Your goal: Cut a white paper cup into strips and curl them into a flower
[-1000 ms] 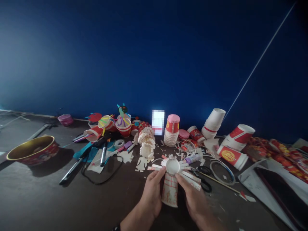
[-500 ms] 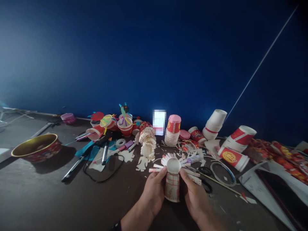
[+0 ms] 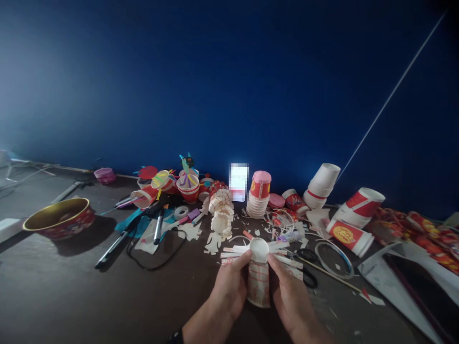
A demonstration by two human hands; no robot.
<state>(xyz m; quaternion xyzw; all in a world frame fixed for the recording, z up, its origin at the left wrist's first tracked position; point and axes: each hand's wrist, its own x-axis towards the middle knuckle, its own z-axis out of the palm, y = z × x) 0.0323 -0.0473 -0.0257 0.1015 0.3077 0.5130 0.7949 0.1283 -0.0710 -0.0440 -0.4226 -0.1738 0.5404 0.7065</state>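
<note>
A paper cup cut into strips (image 3: 258, 250) is held between my two hands, its round white base facing up toward me. Strips fan out to both sides, and a wider curved section with red lines (image 3: 258, 283) hangs down between the palms. My left hand (image 3: 229, 285) grips the cup's left edge with the thumb near the base. On the opposite edge, my right hand (image 3: 289, 291) pinches it in the same way. Just beyond lies a chain of curled cut white cups (image 3: 221, 214). Black-handled scissors (image 3: 309, 277) lie partly behind the strips on the right.
A gold-rimmed bowl (image 3: 59, 220) stands at left, near a glue gun (image 3: 134, 222) and a marker (image 3: 158, 228). Stacked cups (image 3: 258, 193) and a bright screen (image 3: 238, 181) stand at the back. On the right are tipped cups (image 3: 349, 235), a wire coil (image 3: 334, 258) and a dark phone (image 3: 423, 291).
The strips at the top of the held cup have spread down to the sides, baring a red piece behind. Both hands remain on the cup, and the whole view has shifted slightly.
</note>
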